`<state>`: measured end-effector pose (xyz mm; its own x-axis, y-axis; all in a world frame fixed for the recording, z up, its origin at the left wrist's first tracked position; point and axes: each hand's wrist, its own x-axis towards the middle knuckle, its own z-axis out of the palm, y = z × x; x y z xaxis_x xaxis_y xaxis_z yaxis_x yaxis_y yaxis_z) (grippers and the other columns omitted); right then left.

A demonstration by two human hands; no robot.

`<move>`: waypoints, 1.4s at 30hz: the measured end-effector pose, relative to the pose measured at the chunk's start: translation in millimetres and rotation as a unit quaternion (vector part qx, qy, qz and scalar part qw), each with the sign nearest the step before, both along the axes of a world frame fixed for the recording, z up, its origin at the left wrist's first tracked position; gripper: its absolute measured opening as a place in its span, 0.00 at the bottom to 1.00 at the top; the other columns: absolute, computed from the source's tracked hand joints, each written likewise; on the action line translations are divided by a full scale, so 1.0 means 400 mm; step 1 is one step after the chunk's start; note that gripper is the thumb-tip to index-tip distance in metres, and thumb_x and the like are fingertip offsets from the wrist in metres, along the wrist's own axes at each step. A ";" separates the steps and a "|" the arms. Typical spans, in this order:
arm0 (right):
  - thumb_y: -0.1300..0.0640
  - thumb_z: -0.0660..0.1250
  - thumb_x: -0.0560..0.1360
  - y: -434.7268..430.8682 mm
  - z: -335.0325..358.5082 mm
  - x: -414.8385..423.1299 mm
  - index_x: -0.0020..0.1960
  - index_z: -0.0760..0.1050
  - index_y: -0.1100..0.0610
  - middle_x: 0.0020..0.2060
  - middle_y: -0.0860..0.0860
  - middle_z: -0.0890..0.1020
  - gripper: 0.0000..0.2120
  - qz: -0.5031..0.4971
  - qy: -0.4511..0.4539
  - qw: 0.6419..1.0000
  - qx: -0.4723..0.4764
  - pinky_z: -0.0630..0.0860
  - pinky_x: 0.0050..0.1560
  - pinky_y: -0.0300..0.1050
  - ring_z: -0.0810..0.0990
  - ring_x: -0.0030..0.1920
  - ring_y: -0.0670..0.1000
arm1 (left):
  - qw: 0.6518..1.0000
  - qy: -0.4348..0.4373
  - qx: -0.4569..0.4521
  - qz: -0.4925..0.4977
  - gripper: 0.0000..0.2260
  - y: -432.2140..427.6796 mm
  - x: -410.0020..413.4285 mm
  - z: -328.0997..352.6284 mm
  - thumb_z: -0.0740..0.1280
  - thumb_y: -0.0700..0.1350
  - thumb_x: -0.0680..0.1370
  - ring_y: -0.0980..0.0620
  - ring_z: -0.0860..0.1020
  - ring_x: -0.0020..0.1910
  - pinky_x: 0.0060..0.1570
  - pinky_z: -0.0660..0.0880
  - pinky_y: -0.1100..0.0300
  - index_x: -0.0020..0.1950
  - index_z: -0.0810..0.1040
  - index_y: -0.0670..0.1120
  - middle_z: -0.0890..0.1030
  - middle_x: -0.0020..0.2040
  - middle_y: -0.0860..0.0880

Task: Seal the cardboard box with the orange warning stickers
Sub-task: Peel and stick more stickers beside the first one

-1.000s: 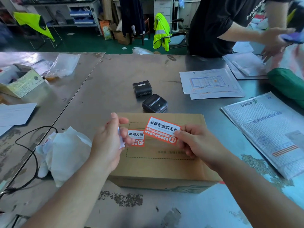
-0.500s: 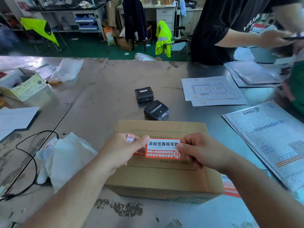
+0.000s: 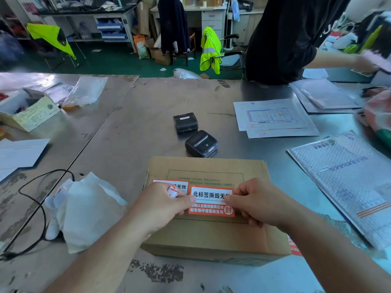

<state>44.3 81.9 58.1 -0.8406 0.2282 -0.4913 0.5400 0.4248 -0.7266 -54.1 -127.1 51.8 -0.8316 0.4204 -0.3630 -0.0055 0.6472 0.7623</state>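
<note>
Cardboard box (image 3: 211, 233) sits on bench (image 3: 137, 127), near centre, top up. We hold orange sticker (image 3: 211, 205) by both ends, pinched betw. thumb + fingers: left hand (image 3: 163, 205) on its left edge, right hand (image 3: 258, 201) on its right edge. Sticker is low over box top; we can't tell if it touches. Left hand also has white backing scrap (image 3: 173, 191) tucked in its curled fingers. 2nd orange sticker (image 3: 179, 185) lies flat on box top, just far-left of the held one. Two black printers (image 3: 201, 143) just beyond box; bubble mailer (image 3: 349, 180) to the right.
</note>
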 end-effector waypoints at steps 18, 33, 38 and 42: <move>0.42 0.65 0.79 -0.025 0.004 -0.078 0.46 0.81 0.58 0.28 0.53 0.83 0.19 0.027 -0.070 0.985 0.155 0.78 0.32 0.42 0.81 0.27 0.50 | 0.991 0.075 -0.113 0.002 0.18 0.042 -0.052 -0.003 0.72 0.58 0.71 0.52 0.69 0.28 0.30 0.61 0.58 0.32 0.71 0.48 0.72 0.28 0.53; 0.42 0.63 0.80 -0.021 -0.006 -0.086 0.45 0.81 0.58 0.30 0.56 0.85 0.20 0.045 -0.079 0.976 0.198 0.81 0.37 0.45 0.78 0.24 0.51 | 0.978 0.121 -0.167 -0.035 0.17 0.066 -0.058 -0.013 0.71 0.58 0.72 0.52 0.71 0.30 0.31 0.64 0.58 0.34 0.71 0.47 0.74 0.31 0.53; 0.42 0.63 0.80 -0.022 -0.005 -0.086 0.44 0.80 0.57 0.32 0.57 0.86 0.20 0.048 -0.078 0.975 0.201 0.82 0.37 0.45 0.78 0.25 0.51 | 0.977 0.131 -0.162 -0.037 0.18 0.065 -0.058 -0.019 0.70 0.57 0.72 0.51 0.73 0.32 0.32 0.65 0.58 0.40 0.76 0.42 0.78 0.34 0.50; 0.42 0.62 0.80 -0.023 -0.003 -0.084 0.44 0.80 0.58 0.33 0.58 0.86 0.20 0.049 -0.073 0.976 0.197 0.82 0.37 0.46 0.79 0.26 0.51 | 0.981 0.120 -0.150 -0.036 0.19 0.060 -0.062 -0.024 0.70 0.58 0.72 0.51 0.71 0.31 0.32 0.64 0.58 0.39 0.75 0.41 0.77 0.33 0.50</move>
